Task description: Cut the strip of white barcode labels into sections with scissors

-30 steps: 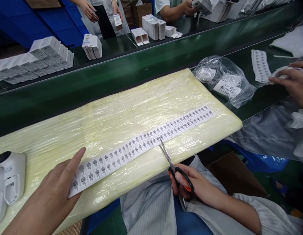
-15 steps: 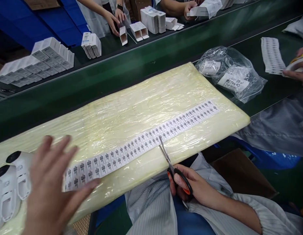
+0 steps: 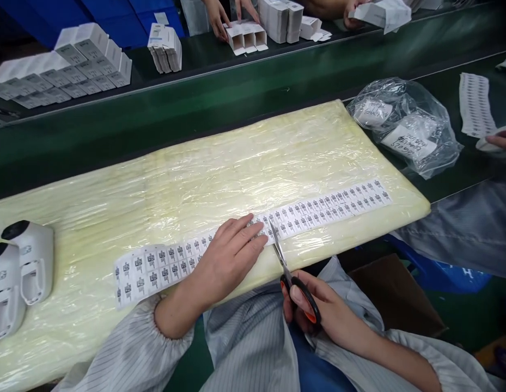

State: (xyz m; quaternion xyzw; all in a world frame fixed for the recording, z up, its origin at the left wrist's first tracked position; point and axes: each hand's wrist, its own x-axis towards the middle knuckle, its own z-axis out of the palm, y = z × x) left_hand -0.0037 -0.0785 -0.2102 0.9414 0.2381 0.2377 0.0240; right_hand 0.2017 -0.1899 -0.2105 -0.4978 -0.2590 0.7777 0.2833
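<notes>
A long white strip of printed labels [image 3: 318, 215] lies across the pale yellow, plastic-wrapped pad [image 3: 154, 190]. My left hand [image 3: 226, 258] rests flat on the strip near its middle, fingers stretched out and pointing right. Its palm covers part of the labels. Just to the right, my right hand [image 3: 314, 305] grips scissors [image 3: 304, 299] with black and orange handles. Their slim blades are slightly apart and lie over the strip's near edge, close to my left fingertips. The strip's left end curls up a little.
White plastic device housings [image 3: 36, 267] stand at the pad's left. Stacked white boxes [image 3: 93, 54] line the far side of the green conveyor [image 3: 220, 103], where a co-worker's hands [image 3: 236, 13] hold open cartons [image 3: 248, 38]. A clear plastic bag [image 3: 416, 125] lies at the right, near another label sheet [image 3: 476, 103].
My left hand has moved right from the strip's left end and come down onto its middle. The right hand keeps the scissors in nearly the same place. The view has shifted slightly.
</notes>
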